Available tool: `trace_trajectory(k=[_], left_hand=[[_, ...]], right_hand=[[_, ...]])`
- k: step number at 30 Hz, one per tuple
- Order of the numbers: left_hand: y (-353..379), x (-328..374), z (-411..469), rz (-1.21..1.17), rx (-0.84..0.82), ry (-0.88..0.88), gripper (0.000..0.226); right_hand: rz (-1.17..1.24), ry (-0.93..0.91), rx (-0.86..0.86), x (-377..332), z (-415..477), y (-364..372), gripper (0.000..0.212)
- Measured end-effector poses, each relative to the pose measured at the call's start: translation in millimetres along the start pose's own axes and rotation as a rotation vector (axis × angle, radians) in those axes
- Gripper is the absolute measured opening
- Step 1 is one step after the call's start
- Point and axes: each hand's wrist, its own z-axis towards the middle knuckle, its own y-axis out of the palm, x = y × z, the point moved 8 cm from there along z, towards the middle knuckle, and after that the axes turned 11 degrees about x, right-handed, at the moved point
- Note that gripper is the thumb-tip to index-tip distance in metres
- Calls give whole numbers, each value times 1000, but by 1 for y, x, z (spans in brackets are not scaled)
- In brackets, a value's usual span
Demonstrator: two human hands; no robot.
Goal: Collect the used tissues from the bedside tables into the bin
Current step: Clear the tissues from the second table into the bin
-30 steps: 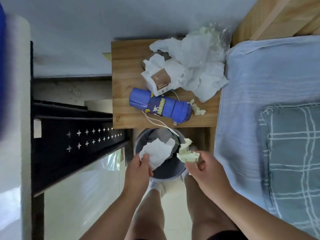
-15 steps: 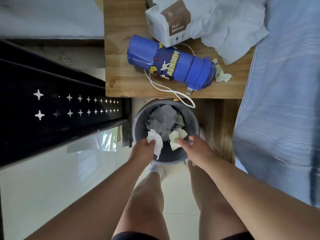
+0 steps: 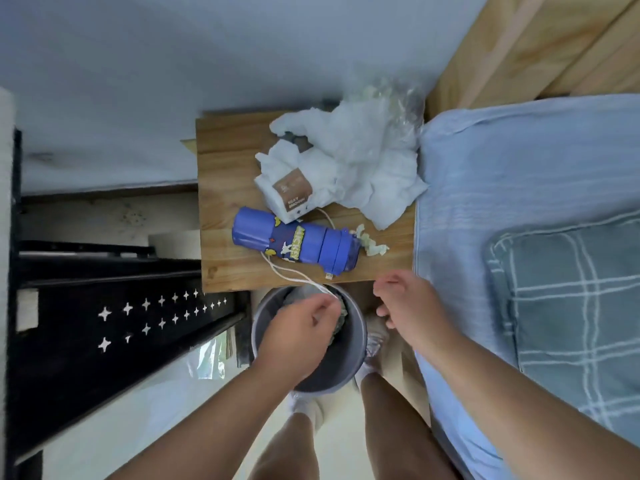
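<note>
Left hand (image 3: pixel 301 337) is hovering over the grey bin (image 3: pixel 351 353), grip loosely curled, holding nothing; tissues (image 3: pixel 341 315) are lying inside. On the counter (image 3: pixel 225 174), a crumpled tissue (image 3: pixel 372 243) is lying beside the blue flask (image 3: pixel 294 244). Right hand (image 3: pixel 408 306) is hanging slack, grip empty.

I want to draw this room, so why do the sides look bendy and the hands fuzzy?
Head view: the wide lens bows lines near the edges, like the black rack; the left hand and right hand are slightly smeared, while the blue bottle looks sharper.

Bin (image 3: pixel 348 362) contents mostly hidden — left hand (image 3: pixel 298 334) over it.
</note>
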Motion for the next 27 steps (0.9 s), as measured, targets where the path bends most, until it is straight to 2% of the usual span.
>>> trace_trajectory(k=[4, 7, 10, 12, 15, 17, 20, 24, 27], left_hand=[[-41, 102, 37, -12, 123, 266, 15], [-64, 157, 69, 87, 259, 424, 17], [-76, 191, 108, 320, 379, 550, 22], [-77, 201, 138, 484, 394, 545, 33], [-71, 203, 178, 622, 351, 448, 49], [-64, 199, 195, 702, 301, 389, 60], [-58, 196, 209, 722, 278, 358, 64], [-62, 202, 210, 612, 325, 410, 30], [-72, 204, 201, 476, 326, 437, 22]], right_hand=[[-11, -187, 135, -82, 29, -36, 14], [-71, -321, 215, -123, 53, -47, 29], [-29, -309, 260, -134, 76, -46, 44], [-39, -311, 269, -135, 85, -40, 58], [-232, -363, 212, -131, 92, -22, 76], [-346, -369, 178, -123, 94, -14, 79], [-391, -432, 243, -120, 93, -12, 67], [-337, -446, 337, -127, 89, -22, 32], [-253, -489, 344, -136, 80, -28, 22]])
